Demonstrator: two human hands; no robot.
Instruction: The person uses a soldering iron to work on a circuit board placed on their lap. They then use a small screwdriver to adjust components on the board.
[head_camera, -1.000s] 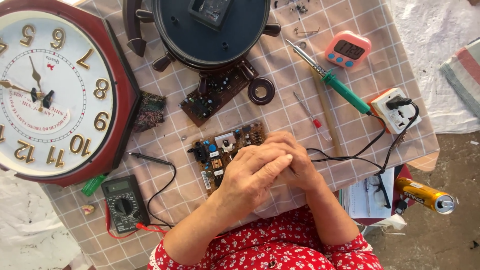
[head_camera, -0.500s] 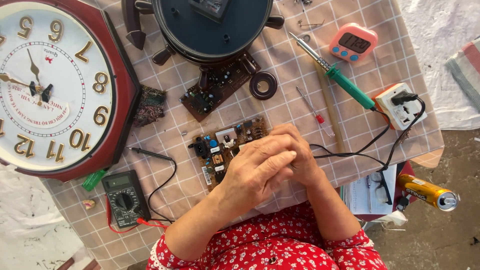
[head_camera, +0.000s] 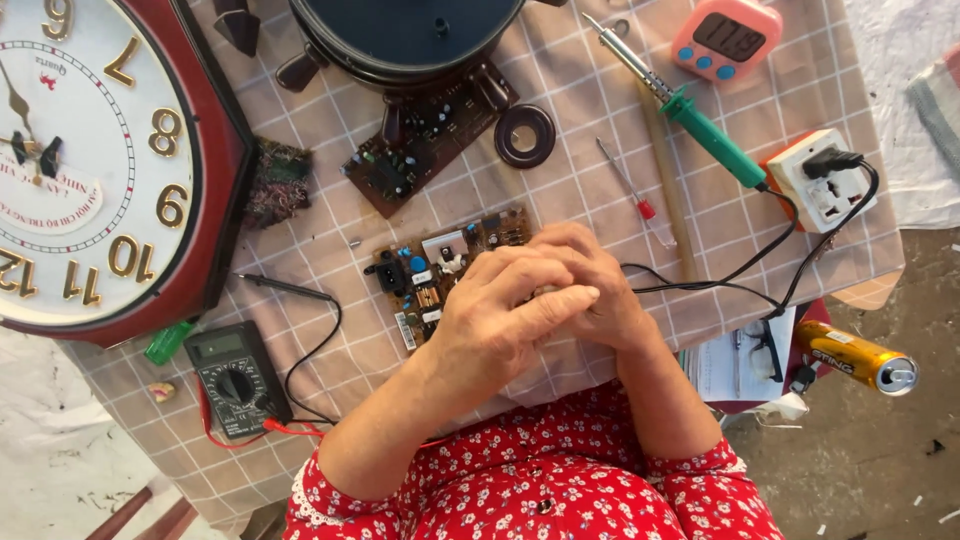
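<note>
Resting clasped together, the left hand (head_camera: 500, 320) lies over the right hand (head_camera: 590, 290) at the near middle of the bench (head_camera: 600, 90), their fingers (head_camera: 555, 300) folded over one another and curled in; whether anything small sits between them is hidden. The brown circuit board (head_camera: 440, 270) lies flat on the checked cloth, touching the hands on their left, its right end partly covered by them. As far as can be judged, work on the board is paused: neither hand holds a tool. The green-handled soldering iron (head_camera: 700, 125) lies well apart, far and to the right, with its cord running to the white socket block (head_camera: 820, 185). The small red screwdriver (head_camera: 630, 190) lies just beyond the hands. The multimeter (head_camera: 238, 380) sits near left, and a second circuit board (head_camera: 420, 145) lies farther off under a dark round housing (head_camera: 410, 35).
</note>
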